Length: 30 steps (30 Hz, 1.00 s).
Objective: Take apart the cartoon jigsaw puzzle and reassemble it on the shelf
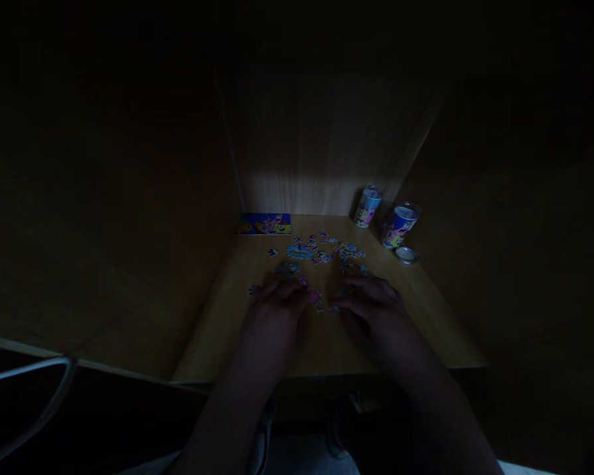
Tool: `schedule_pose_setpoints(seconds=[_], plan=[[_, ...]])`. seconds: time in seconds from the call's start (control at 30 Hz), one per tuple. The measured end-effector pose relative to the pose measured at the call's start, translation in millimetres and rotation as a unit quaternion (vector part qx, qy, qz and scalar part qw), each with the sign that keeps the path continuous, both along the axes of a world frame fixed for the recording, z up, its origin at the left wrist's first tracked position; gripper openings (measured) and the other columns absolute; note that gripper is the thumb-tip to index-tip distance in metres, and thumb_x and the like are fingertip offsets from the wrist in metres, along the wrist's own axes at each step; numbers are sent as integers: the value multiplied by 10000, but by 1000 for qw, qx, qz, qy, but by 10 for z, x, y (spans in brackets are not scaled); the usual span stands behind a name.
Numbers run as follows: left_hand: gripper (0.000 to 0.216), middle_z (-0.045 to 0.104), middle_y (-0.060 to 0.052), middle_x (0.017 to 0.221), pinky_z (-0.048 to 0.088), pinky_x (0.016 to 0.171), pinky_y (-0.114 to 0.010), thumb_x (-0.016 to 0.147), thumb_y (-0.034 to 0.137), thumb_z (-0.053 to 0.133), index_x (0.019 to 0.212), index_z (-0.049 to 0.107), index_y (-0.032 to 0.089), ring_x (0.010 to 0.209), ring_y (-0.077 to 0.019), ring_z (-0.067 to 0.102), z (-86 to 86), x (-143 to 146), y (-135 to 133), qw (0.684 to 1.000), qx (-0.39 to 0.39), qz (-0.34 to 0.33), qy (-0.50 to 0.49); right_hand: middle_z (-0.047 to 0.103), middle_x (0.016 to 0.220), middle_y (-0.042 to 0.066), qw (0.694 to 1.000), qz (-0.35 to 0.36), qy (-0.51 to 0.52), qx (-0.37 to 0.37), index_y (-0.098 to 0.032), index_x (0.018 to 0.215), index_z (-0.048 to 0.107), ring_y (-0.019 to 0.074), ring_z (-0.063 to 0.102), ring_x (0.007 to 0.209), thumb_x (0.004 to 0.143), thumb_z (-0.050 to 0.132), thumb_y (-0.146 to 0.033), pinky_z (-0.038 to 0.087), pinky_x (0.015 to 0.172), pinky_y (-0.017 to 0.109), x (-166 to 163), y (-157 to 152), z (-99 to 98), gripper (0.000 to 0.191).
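The scene is very dark. Both my hands lie on a wooden desk point(426, 310) among small loose jigsaw pieces point(321, 251). My left hand point(277, 310) rests palm down with its fingers stretched forward, touching pieces near its fingertips. My right hand point(373, 310) also lies flat, fingers pointing left toward a few pieces between the two hands. Whether either hand pinches a piece is hidden by the dark.
A blue picture card point(264, 224) lies at the desk's back left. Two printed tins point(367, 206) point(400, 225) stand at the back right, with a round lid point(406, 254) beside them. Wooden walls enclose the desk on three sides.
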<state>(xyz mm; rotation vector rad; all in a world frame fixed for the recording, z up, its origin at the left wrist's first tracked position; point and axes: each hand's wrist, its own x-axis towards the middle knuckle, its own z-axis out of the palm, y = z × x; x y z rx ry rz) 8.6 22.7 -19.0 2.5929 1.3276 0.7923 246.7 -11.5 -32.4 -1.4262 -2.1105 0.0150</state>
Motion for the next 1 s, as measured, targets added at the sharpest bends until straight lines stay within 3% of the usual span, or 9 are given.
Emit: schedule_pose_setpoints(seconds=[0.27,0.43,0.57,0.87,1.0], plan=[[345,783,-46,1244,557,1005,-525,955,35,704,1209,797,249,1130,-304,694,7,12,7,1000,8,-9,-6,707,1333,87,997,33,45,-47,-280,948,769,311,610,1343,952,774,-265,520,1103,531,32,22,57,16],[321,790,-37,1213,550,1003,-522,969,42,691,1197,796,242,1116,-297,695,29,28,-4,1000,6,-17,-12,677,1388,94,997,46,47,-48,-289,1075,780,315,610,1320,937,797,-279,522,1106,545,28,15,38,139],[398,776,-28,1255,541,1010,-504,948,24,714,1248,779,278,1142,-289,685,6,6,0,999,1,-32,-6,693,1342,81,994,69,64,-59,-274,950,769,300,616,1298,936,803,-268,541,1080,511,-13,6,48,37],[426,758,-12,1293,514,1032,-493,966,29,698,1282,754,309,1173,-282,660,-14,-7,-4,999,-3,-49,2,720,1243,34,985,115,84,-93,-269,970,734,249,630,1201,909,831,-196,535,1025,429,-81,0,103,136],[372,761,-34,1255,516,1029,-492,983,44,668,1272,746,265,1159,-287,657,13,9,-20,999,1,-40,-2,707,1289,40,986,107,81,-96,-267,1108,728,249,609,1221,913,823,-196,507,1078,443,-98,-11,126,229]])
